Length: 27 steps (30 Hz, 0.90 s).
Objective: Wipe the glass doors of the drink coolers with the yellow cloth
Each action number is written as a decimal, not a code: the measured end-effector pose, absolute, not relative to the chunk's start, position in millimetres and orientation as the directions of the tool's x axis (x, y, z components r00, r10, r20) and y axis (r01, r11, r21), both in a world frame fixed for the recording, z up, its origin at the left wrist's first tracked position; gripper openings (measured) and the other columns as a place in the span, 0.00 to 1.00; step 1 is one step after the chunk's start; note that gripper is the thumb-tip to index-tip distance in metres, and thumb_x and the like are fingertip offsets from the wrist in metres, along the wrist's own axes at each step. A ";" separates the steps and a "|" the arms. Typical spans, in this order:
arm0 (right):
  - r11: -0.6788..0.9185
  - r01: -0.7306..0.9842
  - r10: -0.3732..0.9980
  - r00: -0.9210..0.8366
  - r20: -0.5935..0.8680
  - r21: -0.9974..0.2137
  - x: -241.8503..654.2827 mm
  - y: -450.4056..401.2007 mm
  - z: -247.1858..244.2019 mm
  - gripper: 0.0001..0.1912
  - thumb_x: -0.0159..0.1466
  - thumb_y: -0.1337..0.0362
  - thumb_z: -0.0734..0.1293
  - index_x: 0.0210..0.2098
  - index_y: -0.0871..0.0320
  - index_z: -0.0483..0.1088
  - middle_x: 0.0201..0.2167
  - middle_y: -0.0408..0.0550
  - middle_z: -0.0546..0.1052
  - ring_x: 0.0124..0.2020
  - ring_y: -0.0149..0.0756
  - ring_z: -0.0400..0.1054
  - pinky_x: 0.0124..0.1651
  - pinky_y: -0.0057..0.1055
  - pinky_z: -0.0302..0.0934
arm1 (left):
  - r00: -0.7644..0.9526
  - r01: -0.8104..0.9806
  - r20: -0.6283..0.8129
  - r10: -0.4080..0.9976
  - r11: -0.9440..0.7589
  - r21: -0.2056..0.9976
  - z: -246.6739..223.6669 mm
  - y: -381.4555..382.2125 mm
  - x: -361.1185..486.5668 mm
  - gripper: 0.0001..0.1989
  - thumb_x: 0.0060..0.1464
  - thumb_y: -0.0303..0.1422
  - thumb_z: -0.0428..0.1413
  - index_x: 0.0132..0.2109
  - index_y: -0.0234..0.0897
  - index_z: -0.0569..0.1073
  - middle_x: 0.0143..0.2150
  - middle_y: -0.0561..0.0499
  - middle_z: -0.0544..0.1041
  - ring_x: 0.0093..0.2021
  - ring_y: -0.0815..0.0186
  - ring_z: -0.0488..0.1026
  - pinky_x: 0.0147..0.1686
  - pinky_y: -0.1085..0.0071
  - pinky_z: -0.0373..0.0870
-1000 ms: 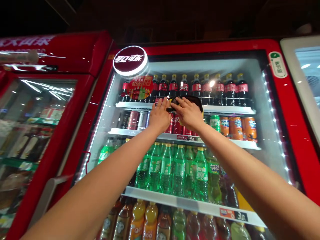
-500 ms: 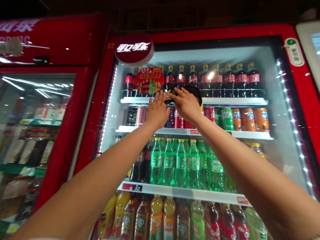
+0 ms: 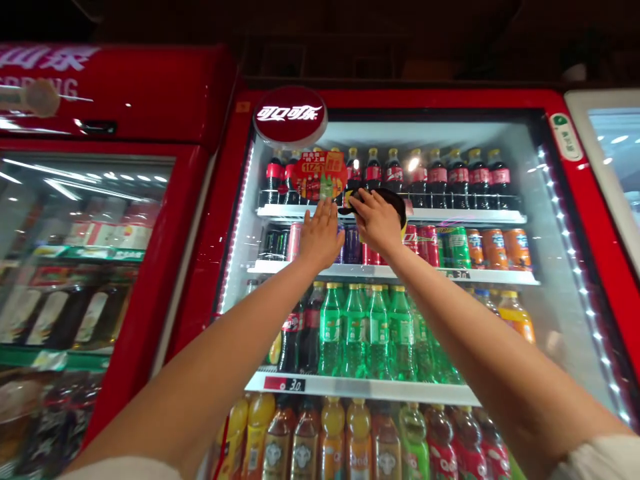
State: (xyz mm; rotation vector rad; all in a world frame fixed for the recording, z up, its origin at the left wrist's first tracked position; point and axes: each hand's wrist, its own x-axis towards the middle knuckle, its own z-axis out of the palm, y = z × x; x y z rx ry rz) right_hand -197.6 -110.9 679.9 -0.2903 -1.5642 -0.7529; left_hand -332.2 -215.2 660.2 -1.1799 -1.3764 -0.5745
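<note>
My left hand (image 3: 321,233) is stretched toward the glass door of a red drinks fridge, palm forward and fingers extended. Its fingertips are just below a red promotional sticker (image 3: 320,175). To its right, my right hand (image 3: 379,223) has its fingers bent over a black object (image 3: 397,201) with a yellow edge. The hand covers most of that object, so its kind is unclear. Behind the glass, cola bottles (image 3: 459,175) line the top shelf, and cans (image 3: 429,245) stand on the shelf behind my hands.
Green bottles (image 3: 379,327) stand on a lower shelf, with juice bottles (image 3: 333,433) beneath. A round lit sign (image 3: 290,115) sits at the door's upper left. Another red fridge (image 3: 145,100) adjoins on the left; a pale-framed fridge (image 3: 583,113) stands at the right.
The view has tilted up, so the fridge appears lower and the sleeve ends show. Relative to the sticker, both hands and the black object appear slightly farther left.
</note>
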 end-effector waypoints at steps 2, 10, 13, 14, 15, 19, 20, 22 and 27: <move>0.735 0.573 -0.270 -0.243 0.932 0.363 -200.8 -115.2 661.7 0.25 0.70 0.65 0.59 0.66 0.52 0.67 0.70 0.49 0.65 0.70 0.53 0.57 0.64 0.52 0.62 | 0.172 0.887 0.933 0.315 0.364 -0.286 656.8 -218.9 -336.7 0.34 0.68 0.37 0.44 0.75 0.25 0.47 0.78 0.35 0.45 0.78 0.51 0.41 0.75 0.49 0.41; 0.758 0.572 -0.247 -0.192 0.950 0.313 -177.6 -100.8 646.5 0.24 0.71 0.65 0.58 0.65 0.54 0.69 0.69 0.50 0.66 0.70 0.51 0.58 0.67 0.50 0.60 | 0.196 0.881 0.888 0.415 0.323 -0.345 648.3 -249.1 -348.4 0.34 0.70 0.37 0.43 0.75 0.23 0.46 0.78 0.37 0.43 0.78 0.53 0.39 0.75 0.51 0.39; 0.767 0.616 -0.175 -0.070 0.982 0.180 -210.6 -117.9 666.7 0.25 0.71 0.64 0.58 0.66 0.54 0.67 0.70 0.52 0.66 0.70 0.56 0.57 0.66 0.55 0.60 | 0.170 0.881 0.896 0.411 0.344 -0.325 650.7 -258.9 -356.5 0.33 0.70 0.37 0.43 0.75 0.22 0.46 0.78 0.36 0.43 0.78 0.53 0.40 0.75 0.51 0.41; 0.767 0.621 -0.162 -0.061 0.985 0.165 -223.9 -126.2 670.0 0.26 0.71 0.64 0.58 0.67 0.53 0.66 0.70 0.52 0.65 0.71 0.57 0.57 0.65 0.57 0.60 | 0.159 0.882 0.901 0.404 0.352 -0.313 651.2 -261.3 -359.2 0.33 0.70 0.37 0.42 0.75 0.22 0.46 0.78 0.36 0.43 0.78 0.52 0.40 0.75 0.51 0.42; 0.765 0.621 -0.159 -0.072 0.985 0.169 -236.0 -134.3 670.6 0.26 0.71 0.64 0.59 0.67 0.53 0.65 0.70 0.52 0.65 0.71 0.57 0.56 0.65 0.57 0.60 | 0.151 0.883 0.906 0.395 0.357 -0.303 651.2 -263.4 -361.8 0.33 0.70 0.37 0.42 0.74 0.22 0.47 0.78 0.35 0.44 0.78 0.52 0.41 0.74 0.51 0.42; 0.748 0.573 -0.234 -0.243 0.941 0.334 -252.6 -150.8 650.7 0.26 0.70 0.65 0.59 0.67 0.52 0.66 0.71 0.50 0.64 0.72 0.53 0.55 0.66 0.53 0.60 | 0.168 0.885 0.917 0.361 0.355 -0.302 646.4 -270.8 -371.7 0.33 0.70 0.38 0.42 0.74 0.23 0.49 0.78 0.35 0.45 0.78 0.53 0.42 0.74 0.50 0.44; 0.741 0.546 -0.265 -0.297 0.917 0.391 -248.2 -149.6 644.6 0.25 0.70 0.65 0.59 0.66 0.52 0.67 0.71 0.50 0.64 0.72 0.51 0.56 0.66 0.52 0.60 | 0.178 0.884 0.914 0.364 0.349 -0.311 644.7 -272.7 -374.6 0.33 0.70 0.38 0.43 0.74 0.24 0.49 0.78 0.35 0.46 0.78 0.53 0.42 0.74 0.51 0.44; 0.734 0.500 -0.312 -0.355 0.881 0.461 -235.7 -143.1 638.2 0.24 0.70 0.66 0.59 0.64 0.52 0.69 0.70 0.49 0.66 0.71 0.49 0.57 0.67 0.50 0.60 | 0.193 0.882 0.905 0.380 0.337 -0.330 642.4 -276.5 -381.7 0.33 0.69 0.37 0.43 0.74 0.24 0.48 0.78 0.35 0.46 0.78 0.54 0.42 0.74 0.52 0.44; 0.764 0.559 -0.263 -0.186 0.947 0.323 -240.2 -136.7 664.0 0.25 0.70 0.66 0.58 0.65 0.54 0.69 0.69 0.52 0.67 0.70 0.52 0.58 0.65 0.53 0.61 | 0.203 0.885 0.902 0.381 0.323 -0.336 646.6 -285.2 -403.3 0.33 0.69 0.37 0.42 0.75 0.25 0.48 0.78 0.35 0.46 0.78 0.52 0.42 0.74 0.50 0.43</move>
